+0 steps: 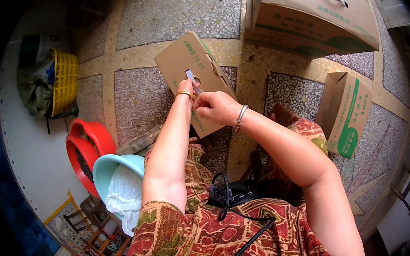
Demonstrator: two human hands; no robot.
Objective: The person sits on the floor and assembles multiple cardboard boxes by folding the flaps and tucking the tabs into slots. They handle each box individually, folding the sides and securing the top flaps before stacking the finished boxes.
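In front of me a brown cardboard box (pixel 207 123) with green print stands tilted on the floor, its slotted top facing up. A pale plastic carry handle (pixel 189 75) runs across the slot in that top. My left hand (pixel 186 87) is closed round the handle, its fingertips partly hidden at the slot. Just below and to the right, my right hand (pixel 218 107) is closed with bent fingers at the handle's nearer end, close against the box top. What lies under its fingers is mostly hidden.
Stacked large cartons (pixel 312 18) stand at the far right, with a smaller carton (pixel 346 112) nearer. At left are a yellow basket (pixel 66 81), red basins (pixel 92 137), and a light-blue bucket (pixel 103 172) holding a white plastic bag (pixel 125 192). A wooden piece (pixel 141 140) lies beside them.
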